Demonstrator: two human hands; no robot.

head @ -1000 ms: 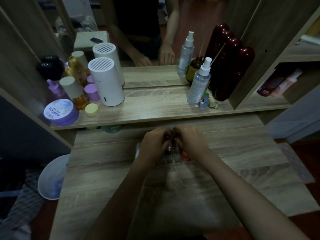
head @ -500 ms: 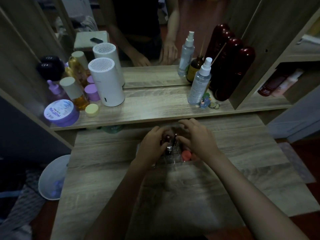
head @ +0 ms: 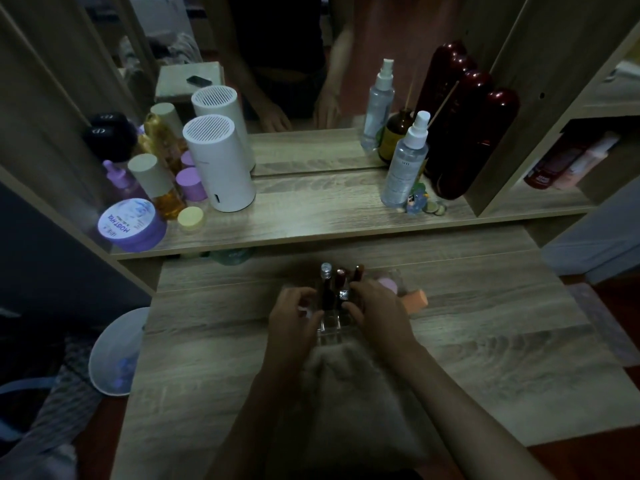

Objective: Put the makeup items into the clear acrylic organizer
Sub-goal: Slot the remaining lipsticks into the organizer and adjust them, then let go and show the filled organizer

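The clear acrylic organizer point(head: 329, 323) stands on the lower desk in front of me. Upright in its slots are a dark tube with a clear cap point(head: 326, 284), a red lipstick point(head: 340, 280) and a dark red tube point(head: 358, 271). My left hand point(head: 294, 318) curls against the organizer's left side. My right hand point(head: 377, 311) is at its right side, thumb and fingers pinched on the silver base of the lipstick. A pink sponge point(head: 388, 285) and an orange sponge point(head: 416, 300) lie just right of my right hand.
A beige furry pouch point(head: 346, 393) lies between my forearms. The raised shelf behind holds a white cylinder point(head: 220, 168), purple jars point(head: 131, 225), spray bottles point(head: 405, 164) and dark red bottles point(head: 464, 140) against the mirror. A white bin point(head: 114, 351) sits left of the desk.
Both hands have drawn back from over the organizer to its sides, uncovering the upright tubes and the sponges.
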